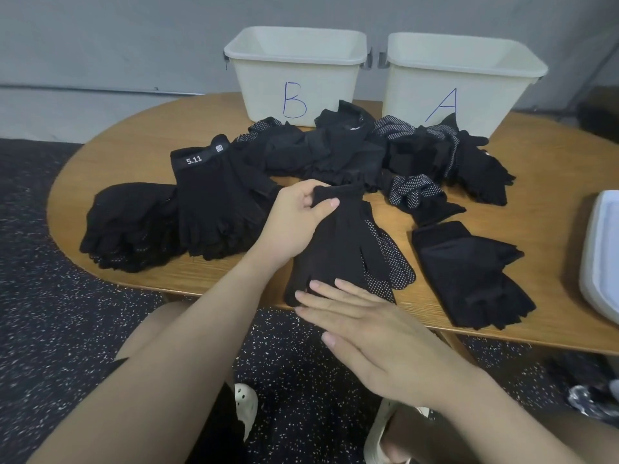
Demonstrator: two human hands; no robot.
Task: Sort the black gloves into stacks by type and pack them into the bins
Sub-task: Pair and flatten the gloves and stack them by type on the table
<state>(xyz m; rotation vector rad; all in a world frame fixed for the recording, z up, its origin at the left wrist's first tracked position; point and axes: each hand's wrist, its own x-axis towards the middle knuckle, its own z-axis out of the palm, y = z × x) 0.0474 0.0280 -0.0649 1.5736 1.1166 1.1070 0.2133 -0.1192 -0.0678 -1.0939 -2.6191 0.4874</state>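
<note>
A black dotted knit glove [345,249] lies flat near the table's front edge. My left hand [298,219] pinches its cuff between thumb and fingers. With straight fingers, my right hand [361,326] presses on the glove's fingertips. To the left sits a stack of fingerless "5.11" gloves [214,209] beside a stack of knit gloves [130,226]. A fingerless glove [469,272] lies alone to the right. An unsorted heap of black gloves [351,149] covers the table's middle. Behind it stand white bin B [294,72] and white bin A [462,78].
The oval wooden table [552,182] carries everything. A white tray [603,256] pokes in at the right edge. My knees and light shoes show under the table's front edge over a speckled dark floor.
</note>
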